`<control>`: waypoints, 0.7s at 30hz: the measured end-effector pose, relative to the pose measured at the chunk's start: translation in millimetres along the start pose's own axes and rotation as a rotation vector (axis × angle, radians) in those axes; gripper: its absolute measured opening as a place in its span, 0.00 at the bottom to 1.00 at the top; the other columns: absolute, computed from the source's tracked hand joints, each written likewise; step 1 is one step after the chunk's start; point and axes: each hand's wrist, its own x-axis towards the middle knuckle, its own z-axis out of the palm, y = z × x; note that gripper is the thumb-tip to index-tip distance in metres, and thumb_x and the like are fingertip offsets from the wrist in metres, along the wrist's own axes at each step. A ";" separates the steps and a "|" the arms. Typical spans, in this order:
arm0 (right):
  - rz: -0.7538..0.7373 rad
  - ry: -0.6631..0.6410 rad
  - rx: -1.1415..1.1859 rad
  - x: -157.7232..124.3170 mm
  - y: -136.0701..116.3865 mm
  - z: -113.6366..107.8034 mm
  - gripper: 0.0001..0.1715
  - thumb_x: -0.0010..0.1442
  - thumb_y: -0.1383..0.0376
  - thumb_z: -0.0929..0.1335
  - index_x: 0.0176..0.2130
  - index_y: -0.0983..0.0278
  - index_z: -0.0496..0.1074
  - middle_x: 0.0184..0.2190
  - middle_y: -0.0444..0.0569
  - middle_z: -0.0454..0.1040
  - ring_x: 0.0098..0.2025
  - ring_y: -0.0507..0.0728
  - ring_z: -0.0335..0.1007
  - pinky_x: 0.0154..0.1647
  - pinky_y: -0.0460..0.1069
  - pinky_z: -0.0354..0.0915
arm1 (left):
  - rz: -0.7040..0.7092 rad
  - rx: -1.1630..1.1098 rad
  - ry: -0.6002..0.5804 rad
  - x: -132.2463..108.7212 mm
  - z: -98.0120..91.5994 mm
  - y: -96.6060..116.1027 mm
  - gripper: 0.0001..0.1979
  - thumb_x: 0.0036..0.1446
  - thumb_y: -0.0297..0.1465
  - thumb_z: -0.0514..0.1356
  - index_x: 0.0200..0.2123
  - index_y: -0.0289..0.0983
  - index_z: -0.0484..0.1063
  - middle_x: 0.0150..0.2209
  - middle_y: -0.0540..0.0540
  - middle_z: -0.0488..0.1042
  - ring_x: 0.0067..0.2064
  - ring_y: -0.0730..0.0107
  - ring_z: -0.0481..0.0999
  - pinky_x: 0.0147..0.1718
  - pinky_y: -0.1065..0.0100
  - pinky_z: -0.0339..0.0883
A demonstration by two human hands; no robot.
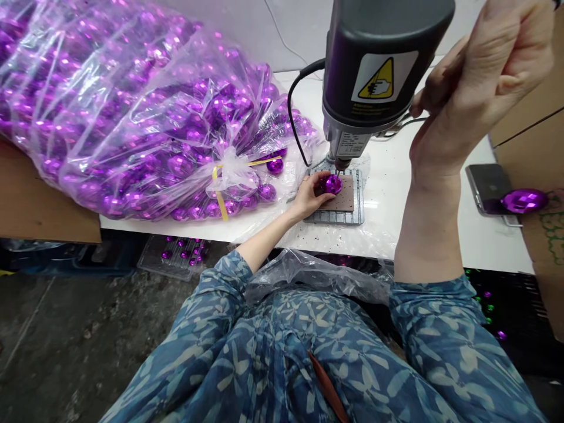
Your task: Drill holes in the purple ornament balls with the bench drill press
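Observation:
My left hand (311,195) pinches a shiny purple faceted ball (332,184) between thumb and fingers. The ball rests on a brown board (346,198) laid over the grey slotted base (359,211) of a small bench drill press (374,64). Directly above the ball is the drill chuck (343,164), its bit at or very close to the ball's top; contact is hard to make out. My right hand (489,76) is raised at the machine's right side, fingers wrapped around its lever, which the hand mostly hides.
A big tied clear bag (145,117) of purple balls fills the left of the white table (383,229). Loose balls lie by its knot. A phone (482,188) and a purple oval ornament (524,201) are at right, beside cardboard (541,135). A black cable (291,111) loops left of the drill.

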 end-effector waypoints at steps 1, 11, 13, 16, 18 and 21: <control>-0.006 0.002 0.001 0.0 0.2 -0.1 0.45 0.52 0.26 0.64 0.30 0.62 0.48 0.18 0.35 0.50 0.17 0.41 0.50 0.19 0.42 0.47 | 0.029 0.020 -0.008 -1.6 0.8 0.6 0.30 0.52 0.32 0.80 0.58 0.41 0.80 0.60 0.38 0.81 0.65 0.43 0.79 0.73 0.41 0.67; 0.008 0.011 -0.018 -2.1 -5.3 2.0 0.45 0.51 0.26 0.64 0.30 0.61 0.46 0.19 0.36 0.46 0.18 0.42 0.49 0.19 0.43 0.48 | 0.096 -0.021 -0.032 -9.5 12.6 -5.1 0.31 0.58 0.48 0.79 0.59 0.43 0.79 0.63 0.39 0.81 0.66 0.46 0.79 0.72 0.47 0.70; 0.020 0.014 -0.032 -2.1 -6.6 2.3 0.44 0.51 0.26 0.64 0.30 0.61 0.46 0.19 0.36 0.46 0.18 0.42 0.51 0.20 0.44 0.48 | 0.088 -0.019 -0.002 -8.4 15.6 -9.5 0.29 0.59 0.48 0.78 0.59 0.43 0.80 0.61 0.39 0.82 0.66 0.47 0.80 0.72 0.47 0.69; 0.016 0.020 -0.074 -3.0 -9.0 2.6 0.44 0.52 0.26 0.63 0.30 0.61 0.47 0.19 0.37 0.45 0.19 0.42 0.51 0.20 0.44 0.49 | 0.069 -0.010 0.022 -8.0 18.3 -12.6 0.29 0.59 0.47 0.79 0.58 0.43 0.80 0.61 0.40 0.83 0.65 0.48 0.80 0.73 0.45 0.68; 0.010 0.027 -0.095 -6.1 -11.6 3.2 0.45 0.52 0.26 0.62 0.30 0.62 0.47 0.18 0.37 0.47 0.18 0.41 0.49 0.20 0.44 0.49 | 0.057 -0.015 0.025 -8.6 18.7 -12.5 0.29 0.59 0.46 0.79 0.58 0.44 0.80 0.61 0.40 0.83 0.65 0.48 0.80 0.72 0.45 0.68; 0.002 0.071 -0.050 -15.9 -14.3 3.2 0.46 0.53 0.27 0.64 0.29 0.64 0.48 0.17 0.36 0.46 0.17 0.40 0.47 0.21 0.42 0.49 | 0.046 -0.021 0.024 -9.4 18.4 -11.1 0.29 0.58 0.46 0.80 0.58 0.44 0.79 0.61 0.40 0.83 0.65 0.48 0.79 0.72 0.46 0.69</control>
